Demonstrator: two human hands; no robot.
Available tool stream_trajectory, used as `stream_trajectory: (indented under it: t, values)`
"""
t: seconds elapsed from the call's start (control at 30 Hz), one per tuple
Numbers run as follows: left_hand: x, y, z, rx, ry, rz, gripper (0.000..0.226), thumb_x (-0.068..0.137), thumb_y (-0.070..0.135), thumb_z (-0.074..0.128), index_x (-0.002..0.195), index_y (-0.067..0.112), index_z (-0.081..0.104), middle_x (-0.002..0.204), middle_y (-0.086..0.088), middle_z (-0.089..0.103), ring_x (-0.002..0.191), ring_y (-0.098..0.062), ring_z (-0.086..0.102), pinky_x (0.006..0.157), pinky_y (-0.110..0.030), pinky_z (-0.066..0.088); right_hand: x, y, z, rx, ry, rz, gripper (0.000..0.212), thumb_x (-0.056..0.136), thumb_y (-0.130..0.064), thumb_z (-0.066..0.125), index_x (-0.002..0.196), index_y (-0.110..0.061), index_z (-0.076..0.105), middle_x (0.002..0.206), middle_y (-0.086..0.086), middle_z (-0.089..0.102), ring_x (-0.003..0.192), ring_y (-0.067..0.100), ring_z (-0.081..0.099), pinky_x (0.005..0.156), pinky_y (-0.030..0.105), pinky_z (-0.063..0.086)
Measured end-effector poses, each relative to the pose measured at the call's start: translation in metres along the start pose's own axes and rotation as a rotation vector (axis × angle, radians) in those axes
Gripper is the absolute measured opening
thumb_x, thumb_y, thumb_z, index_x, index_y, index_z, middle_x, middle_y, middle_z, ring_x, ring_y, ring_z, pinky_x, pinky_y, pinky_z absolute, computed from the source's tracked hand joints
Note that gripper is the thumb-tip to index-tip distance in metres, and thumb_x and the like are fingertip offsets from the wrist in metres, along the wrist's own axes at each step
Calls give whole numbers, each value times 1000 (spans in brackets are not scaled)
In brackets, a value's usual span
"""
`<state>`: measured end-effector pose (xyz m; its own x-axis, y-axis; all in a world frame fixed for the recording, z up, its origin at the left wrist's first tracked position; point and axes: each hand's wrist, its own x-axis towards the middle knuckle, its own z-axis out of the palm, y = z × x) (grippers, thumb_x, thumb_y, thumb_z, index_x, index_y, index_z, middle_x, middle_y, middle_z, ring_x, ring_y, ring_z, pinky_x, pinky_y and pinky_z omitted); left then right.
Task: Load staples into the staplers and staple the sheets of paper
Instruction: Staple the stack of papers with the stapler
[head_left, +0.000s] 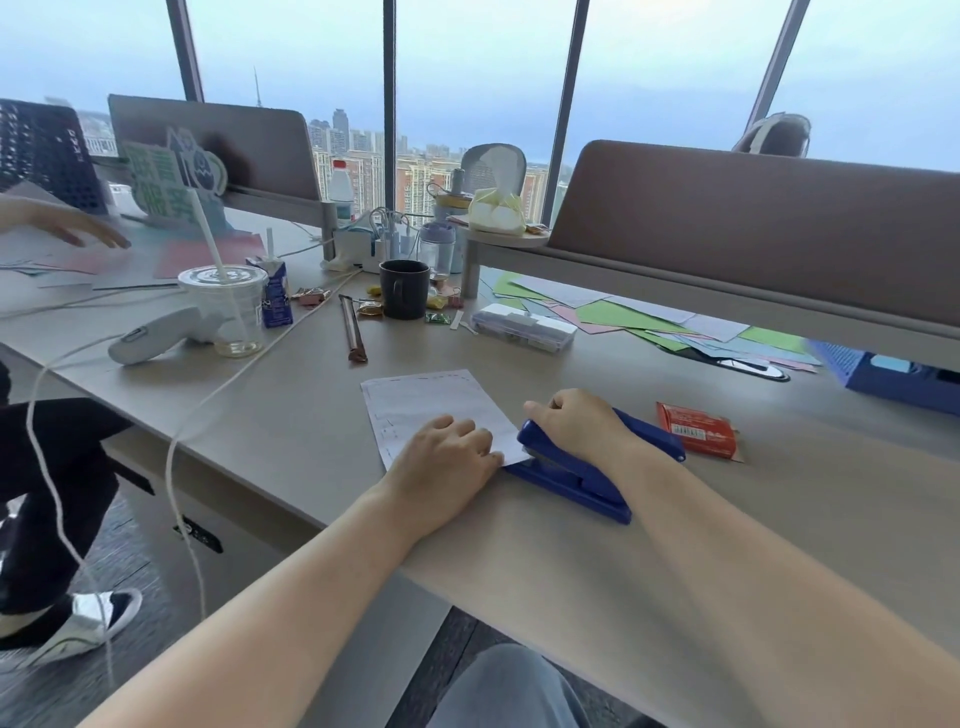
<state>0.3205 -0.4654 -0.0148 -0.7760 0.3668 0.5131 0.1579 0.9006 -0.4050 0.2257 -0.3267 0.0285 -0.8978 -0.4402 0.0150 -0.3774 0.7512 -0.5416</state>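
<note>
Blue stapler (576, 475) lies near the front edge of the desk (675, 545), nose pointing left, base flat on the surface. White sheets of paper (421, 402) sit just left of it, their near right corner fed into the stapler's mouth. Right hand (582, 426) rests palm-down on the stapler's top arm, fingers curled together over the far side, thumb toward the nose; it looks set to press, not to lift. Left hand (447, 457) lies flat on the sheets, fingers together and bent at the knuckles, pinning the corner against the desk beside the stapler nose. Judgement: the stapler is rigid plastic and metal, moderately heavy, stable on its base; force is best applied near the front of the top arm, directly above the corner. The sheets are thin, light and limp, likely to slide on the smooth desk unless held down close to the staple point. Left fingertips are very near the stapler nose, a pinch risk. Surroundings: an orange-red packet (696, 430) just right of the stapler; clear plastic box (522, 327) and scattered coloured paper (649, 319) toward the back; black mug (404, 295), lidded cup with straw (228, 309), and a white cable (218, 395) crossing the left side. None obstructs the press.
</note>
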Motion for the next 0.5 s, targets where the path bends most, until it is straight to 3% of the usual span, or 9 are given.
stream_trajectory:
  t: [0.07,0.13,0.33,0.5]
  values:
    - [0,1,-2,-10,-50,1,26,65,17,46,58,25,70,54,8,62,49,-11,58,50,-18,45,7,-5,-5,36,29,-30,37,94,-37,39,79,-8,57,81,9,59,77,23,50,66,29,35]
    - [0,1,-4,-36,-80,4,10,57,14,61,54,23,65,53,7,60,48,-12,57,49,-19,45,13,-11,-5,36,35,-52,43,96,-36,37,90,-1,62,94,16,66,82,24,52,74,30,36]
    - [-1,1,-1,-110,-79,-37,20,52,12,78,51,22,61,51,6,57,45,-13,54,48,-20,44,23,-20,1,19,-191,-40,50,95,-44,31,100,-4,60,107,15,65,98,29,59,93,41,44]
    - [1,2,2,-65,-64,-80,26,45,11,79,45,22,55,45,6,51,42,-13,49,45,-21,39,29,-15,11,-47,-186,-38,32,94,-40,37,98,-12,52,99,7,56,87,22,51,78,33,40]
